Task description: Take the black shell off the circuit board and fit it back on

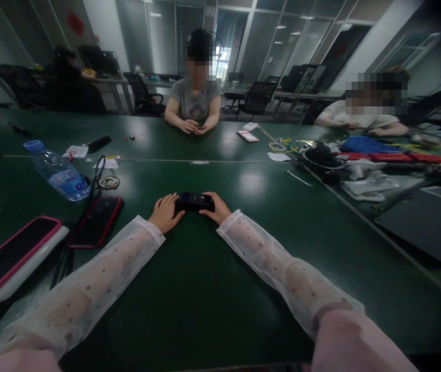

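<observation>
Left grip and right grip hold a black, boxy, plastic-looking device by its ends — likely light, stiff, best taken there.

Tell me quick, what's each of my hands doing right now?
Left hand: closed on the left end of the black device.
Right hand: closed on its right end, thumb on the near side.

Sheer white sleeves, small dark dots, wide cuffs, pink fabric above
</observation>
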The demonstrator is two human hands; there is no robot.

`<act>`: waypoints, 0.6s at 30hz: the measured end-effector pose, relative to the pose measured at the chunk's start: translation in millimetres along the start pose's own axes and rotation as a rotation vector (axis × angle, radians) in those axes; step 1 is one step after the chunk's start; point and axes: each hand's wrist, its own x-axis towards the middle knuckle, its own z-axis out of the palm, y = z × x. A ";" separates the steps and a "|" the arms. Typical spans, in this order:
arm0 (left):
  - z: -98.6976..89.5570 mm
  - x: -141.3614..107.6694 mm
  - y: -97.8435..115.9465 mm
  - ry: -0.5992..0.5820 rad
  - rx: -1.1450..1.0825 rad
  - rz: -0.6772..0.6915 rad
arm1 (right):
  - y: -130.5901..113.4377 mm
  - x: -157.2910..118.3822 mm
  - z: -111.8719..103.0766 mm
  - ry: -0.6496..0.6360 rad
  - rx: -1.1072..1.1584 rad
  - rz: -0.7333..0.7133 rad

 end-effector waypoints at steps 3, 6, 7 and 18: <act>0.2 0.4 -0.4 -0.004 0.004 0.000 | 1.1 0.3 0.0 0.008 0.002 0.003; 1.1 0.6 -1.3 -0.002 -0.001 0.009 | 0.1 0.1 0.0 0.054 0.001 -0.028; 1.6 0.6 -1.7 -0.001 -0.001 0.011 | -1.5 -0.4 -0.4 0.073 0.004 -0.045; 4.7 0.3 -3.9 0.023 0.012 0.034 | -0.6 -2.1 -5.0 0.632 -0.077 -0.051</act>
